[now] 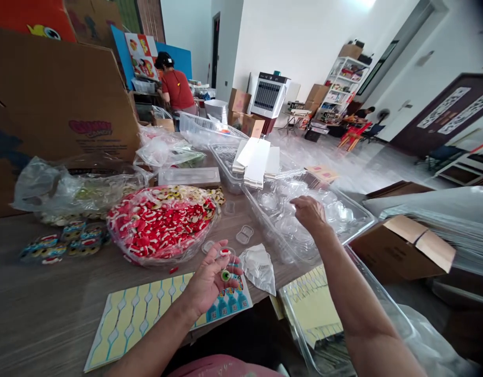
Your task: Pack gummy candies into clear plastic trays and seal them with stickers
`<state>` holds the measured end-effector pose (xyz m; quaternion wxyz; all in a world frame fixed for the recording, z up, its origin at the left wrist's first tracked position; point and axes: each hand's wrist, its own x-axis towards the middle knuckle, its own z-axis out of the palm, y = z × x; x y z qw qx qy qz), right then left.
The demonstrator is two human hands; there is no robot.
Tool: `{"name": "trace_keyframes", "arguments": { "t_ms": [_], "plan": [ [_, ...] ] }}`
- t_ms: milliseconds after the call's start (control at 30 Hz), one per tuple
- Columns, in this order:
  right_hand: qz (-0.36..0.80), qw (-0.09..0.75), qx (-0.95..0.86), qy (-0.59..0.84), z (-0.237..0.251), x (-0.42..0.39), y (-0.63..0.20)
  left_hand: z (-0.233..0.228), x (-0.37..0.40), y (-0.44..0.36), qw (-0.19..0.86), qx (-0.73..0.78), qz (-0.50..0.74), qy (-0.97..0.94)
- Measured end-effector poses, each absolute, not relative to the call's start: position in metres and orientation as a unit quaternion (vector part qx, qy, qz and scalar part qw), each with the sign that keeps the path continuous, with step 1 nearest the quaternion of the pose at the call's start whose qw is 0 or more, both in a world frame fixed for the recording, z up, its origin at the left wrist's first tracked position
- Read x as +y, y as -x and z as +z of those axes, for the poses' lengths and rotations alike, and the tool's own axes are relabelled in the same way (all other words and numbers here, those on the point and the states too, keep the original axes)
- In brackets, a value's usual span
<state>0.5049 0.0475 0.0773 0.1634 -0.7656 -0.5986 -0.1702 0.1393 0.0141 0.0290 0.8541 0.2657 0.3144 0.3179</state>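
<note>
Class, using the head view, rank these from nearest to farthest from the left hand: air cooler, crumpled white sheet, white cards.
1. Crumpled white sheet, just right of the left hand
2. White cards, beyond the sheet
3. Air cooler, in the background

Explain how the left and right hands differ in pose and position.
The left hand shows its palm, the right hand its back. The left hand holds a red-and-white piece and a green piece; whether the right hand grips anything is unclear. The left hand is above the patterned sheet, the right hand over the clear tray. Both are bare.
</note>
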Motion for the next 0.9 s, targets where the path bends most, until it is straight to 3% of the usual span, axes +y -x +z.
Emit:
{"name": "trace_keyframes", "arguments": {
  "t_ms": [67,133,200,267,367,433,600,900],
  "plan": [
    [-0.195,0.203,-0.59,0.757,0.089,0.037,-0.498,0.028,0.013,-0.136,0.862,0.301,0.323,-0.248],
    [-0.205,0.294,-0.58,0.731,0.104,0.022,-0.477,0.026,0.012,-0.128,0.869,0.292,0.336,-0.218],
    [-0.154,0.511,-0.535,0.654,0.115,0.006,-0.439,0.023,0.011,-0.116,0.873,0.282,0.352,-0.183],
    [0.013,0.632,-0.506,0.586,0.117,-0.007,-0.389,0.021,0.011,-0.106,0.878,0.268,0.366,-0.155],
    [0.323,0.537,-0.575,0.526,0.092,-0.017,-0.305,0.019,0.007,-0.094,0.879,0.245,0.388,-0.128],
    [0.408,0.467,-0.61,0.494,0.063,-0.014,-0.259,0.018,0.002,-0.087,0.875,0.245,0.403,-0.112],
    [0.304,0.478,-0.638,0.522,0.004,0.0,-0.206,0.018,-0.011,-0.064,0.857,0.272,0.42,-0.12],
    [0.213,0.488,-0.657,0.534,-0.013,-0.004,-0.175,0.005,-0.022,-0.06,0.805,0.289,0.488,-0.171]
  ]
}}
